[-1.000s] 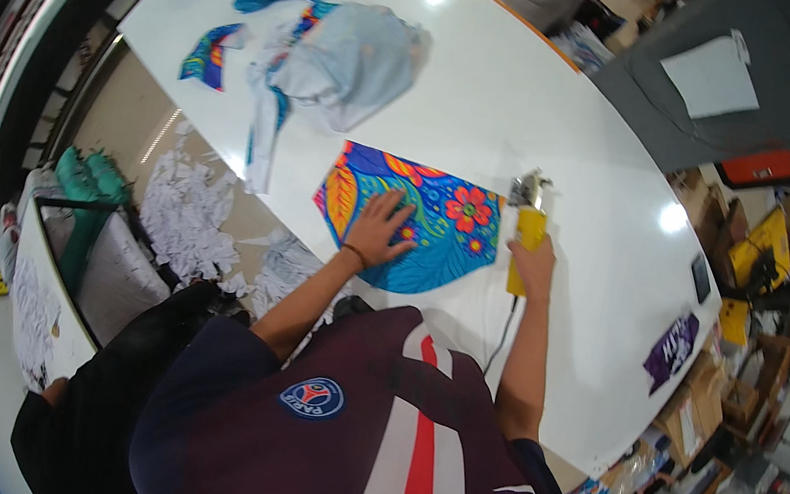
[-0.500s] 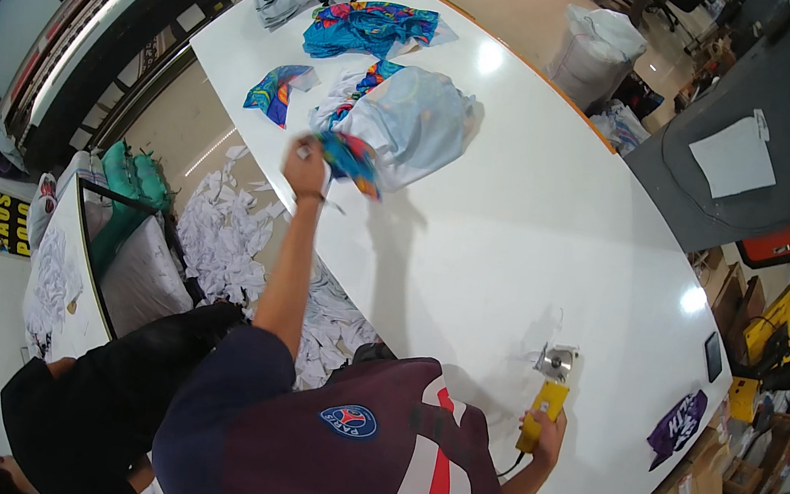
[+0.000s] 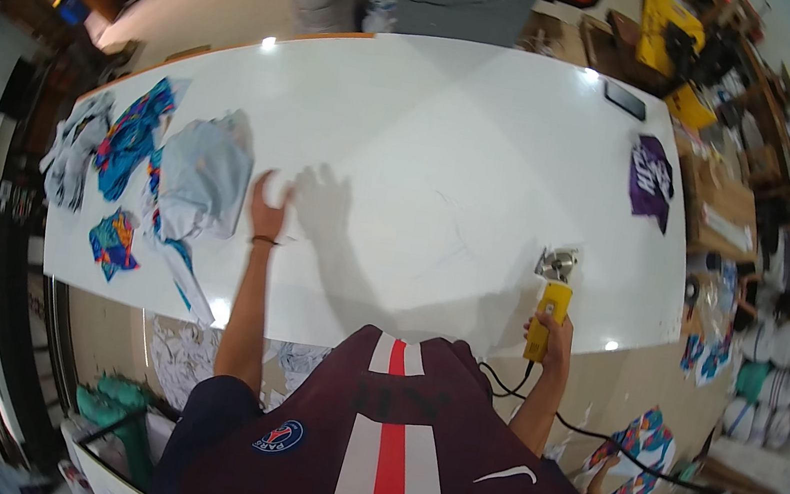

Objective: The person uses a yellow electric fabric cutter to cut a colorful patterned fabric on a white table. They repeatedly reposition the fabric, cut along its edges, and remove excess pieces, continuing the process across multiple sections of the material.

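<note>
My left hand [image 3: 269,207] hovers above the white table, fingers apart and nothing in them, just right of a pale grey-blue cloth bundle [image 3: 205,175]. A white and blue strip of cloth [image 3: 186,280] trails from the bundle to the table's near edge. Around the yellow body of an electric rotary cutter [image 3: 548,319], my right hand [image 3: 558,343] is closed. The cutter's round metal blade end rests on or just over the tabletop, pointing away from me. Its black cord drops past the near edge.
Brightly patterned cloth [image 3: 130,139], a small patterned piece [image 3: 115,244] and grey cloth [image 3: 78,147] lie at the table's left. A purple cloth [image 3: 650,182] and a phone [image 3: 625,100] are at the right. White scraps [image 3: 187,359] cover the floor below the near edge.
My view has turned to the right. My left hand has let go of the patterned cloth it held and come away from the pile. The right hand keeps the cutter.
</note>
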{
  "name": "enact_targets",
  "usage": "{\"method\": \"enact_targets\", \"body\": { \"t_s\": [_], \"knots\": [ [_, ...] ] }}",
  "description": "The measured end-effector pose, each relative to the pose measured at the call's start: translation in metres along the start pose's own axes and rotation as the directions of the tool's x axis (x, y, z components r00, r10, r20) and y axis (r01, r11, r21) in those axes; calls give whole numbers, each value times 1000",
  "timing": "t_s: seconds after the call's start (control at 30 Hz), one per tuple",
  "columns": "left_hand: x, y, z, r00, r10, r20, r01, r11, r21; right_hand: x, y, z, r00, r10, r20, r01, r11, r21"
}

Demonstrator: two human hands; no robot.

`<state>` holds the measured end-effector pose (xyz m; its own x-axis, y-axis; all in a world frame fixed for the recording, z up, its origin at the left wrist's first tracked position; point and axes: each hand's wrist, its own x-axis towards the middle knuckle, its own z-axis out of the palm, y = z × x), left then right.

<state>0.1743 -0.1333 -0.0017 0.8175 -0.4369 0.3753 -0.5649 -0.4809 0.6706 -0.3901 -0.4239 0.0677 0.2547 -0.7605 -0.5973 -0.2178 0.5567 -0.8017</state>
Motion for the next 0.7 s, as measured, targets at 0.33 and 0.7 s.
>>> {"method": "enact_targets", "body": {
  "t_s": [0.33,0.7],
  "knots": [
    [-85,216,160,406,285,868,-562,827,-9,10,7,6,997,79,5,-79,992,102],
    [-195,94,-7,307,465,830,-549,800,-245,34,8,7,994,106,31,-108,992,69]
  ]
}}
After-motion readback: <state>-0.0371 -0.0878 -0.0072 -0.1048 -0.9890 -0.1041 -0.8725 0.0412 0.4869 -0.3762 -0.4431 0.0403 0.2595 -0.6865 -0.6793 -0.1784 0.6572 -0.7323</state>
